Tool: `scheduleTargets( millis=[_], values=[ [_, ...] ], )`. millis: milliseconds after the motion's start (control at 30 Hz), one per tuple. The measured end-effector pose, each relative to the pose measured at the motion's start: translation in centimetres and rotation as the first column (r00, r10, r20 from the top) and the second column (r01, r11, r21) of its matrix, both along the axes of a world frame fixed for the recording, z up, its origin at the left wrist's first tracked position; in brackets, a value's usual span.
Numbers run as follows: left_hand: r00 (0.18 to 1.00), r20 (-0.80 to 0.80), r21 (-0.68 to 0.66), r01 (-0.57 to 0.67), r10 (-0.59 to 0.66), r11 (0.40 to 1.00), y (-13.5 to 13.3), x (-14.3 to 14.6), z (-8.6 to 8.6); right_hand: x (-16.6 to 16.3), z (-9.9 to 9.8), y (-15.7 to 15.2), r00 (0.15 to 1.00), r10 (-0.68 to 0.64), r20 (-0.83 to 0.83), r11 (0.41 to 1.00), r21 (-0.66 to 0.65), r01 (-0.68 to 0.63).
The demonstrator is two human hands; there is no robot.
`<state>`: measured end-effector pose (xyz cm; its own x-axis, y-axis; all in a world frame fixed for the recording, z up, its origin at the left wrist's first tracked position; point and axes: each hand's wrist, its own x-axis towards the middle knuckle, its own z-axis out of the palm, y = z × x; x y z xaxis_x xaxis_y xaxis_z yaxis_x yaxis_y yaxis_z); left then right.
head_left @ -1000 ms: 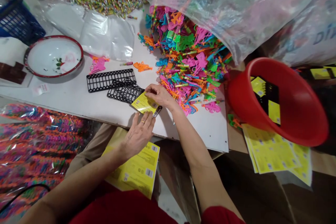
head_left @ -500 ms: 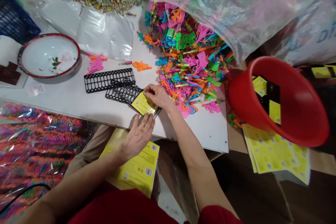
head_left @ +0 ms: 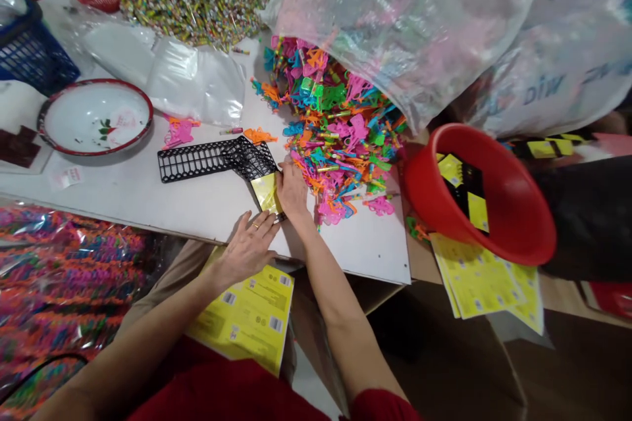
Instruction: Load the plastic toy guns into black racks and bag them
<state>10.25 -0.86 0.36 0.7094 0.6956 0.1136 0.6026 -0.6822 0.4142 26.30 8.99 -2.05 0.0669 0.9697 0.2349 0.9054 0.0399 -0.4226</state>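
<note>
A black plastic lattice piece (head_left: 255,156) lies on the white table near its front edge, with a yellow label (head_left: 266,193) on its near end. My left hand (head_left: 249,243) lies over the near edge of the label, fingers stretched and slightly spread. At the right side of the lattice, my right hand (head_left: 292,189) has its fingers closed along the edge, partly hiding it. A second black lattice piece (head_left: 192,159) lies to the left, overlapped by the first. Yellow printed sheets (head_left: 257,316) rest on my lap below the table edge.
A heap of coloured plastic toys (head_left: 340,131) spills from a clear bag (head_left: 395,20). To the right is a tilted red bucket (head_left: 508,210) over yellow sheets (head_left: 474,283). An enamel basin (head_left: 83,118), plastic bags (head_left: 197,82) and small tubes (head_left: 187,3) lie left and behind.
The labelled lattice has turned to point more toward me. My right hand has moved from pinching over the label's far corner to its right edge. The view has shifted slightly.
</note>
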Motion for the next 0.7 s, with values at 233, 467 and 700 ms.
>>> scheduleTargets(
  millis=[233, 467, 700],
  values=[
    [0.528, 0.387, -0.588, -0.491, 0.756, 0.643, 5.3, 0.1, -2.0, -0.7, 0.3, -0.5, 0.998, -0.043, -0.043, 0.999, -0.032, 0.042],
    [0.245, 0.521, -0.787, -0.232, 0.818, 0.571, 5.9, 0.2, -0.6, -1.2, 3.4, -3.7, 0.937, -0.013, -0.349, 0.999, 0.043, 0.030],
    [0.087, 0.551, -0.834, 0.040, 0.830, 0.550, 4.3, -0.1, 3.2, -3.7, 5.7, -7.7, 0.826, -0.104, -0.553, 0.992, -0.115, 0.049]
  ],
)
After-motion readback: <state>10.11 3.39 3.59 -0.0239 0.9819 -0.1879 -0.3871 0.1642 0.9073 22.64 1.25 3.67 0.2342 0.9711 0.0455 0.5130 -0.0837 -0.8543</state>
